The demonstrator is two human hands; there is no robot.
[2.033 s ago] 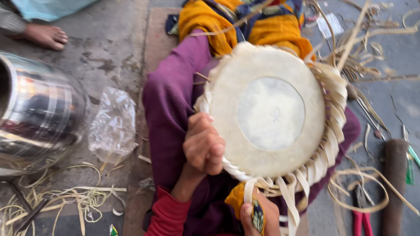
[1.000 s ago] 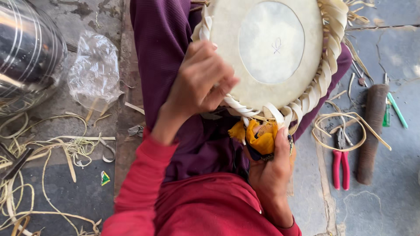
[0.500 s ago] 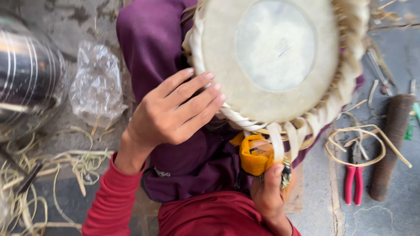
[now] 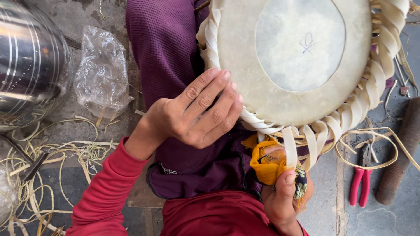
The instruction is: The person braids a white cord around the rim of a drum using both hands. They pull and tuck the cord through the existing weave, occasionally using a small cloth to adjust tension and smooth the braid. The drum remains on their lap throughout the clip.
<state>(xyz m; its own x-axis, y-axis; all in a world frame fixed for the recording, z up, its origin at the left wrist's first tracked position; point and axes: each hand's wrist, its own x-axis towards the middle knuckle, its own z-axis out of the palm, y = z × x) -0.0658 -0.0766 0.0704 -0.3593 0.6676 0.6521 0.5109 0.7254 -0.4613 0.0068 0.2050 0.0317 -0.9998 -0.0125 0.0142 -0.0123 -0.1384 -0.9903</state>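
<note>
The drum (image 4: 280, 61) is filling the top right of the view, sitting tilted on the person's lap against the purple trousers (image 4: 170, 48), its pale skin head facing up with a lighter round patch in the middle and pale hide straps (image 4: 372, 83) running braided around the rim. The steel pot (image 4: 30, 65) is sitting at the far left on the stone floor (image 4: 87, 13), well apart from the drum. The left hand (image 4: 192, 116) is resting flat on the lower left edge of the drum head, fingers (image 4: 214, 89) released and spread, tips touching the skin, gripping nothing. A crumpled clear plastic bag (image 4: 103, 74) is lying between the pot and the purple leg. The right hand (image 4: 284, 196) is working just below the drum's lower rim, fingers clenched on a yellow cloth (image 4: 267, 164), with one pale strap (image 4: 289, 146) running down from the rim under the thumb. Loose pale strips (image 4: 61, 153) are lying tangled on the floor at lower left. A dark wooden handle (image 4: 400, 153) is lying at the right edge, and red pliers (image 4: 361, 181) are lying just beside it, under a loop of strap.
</note>
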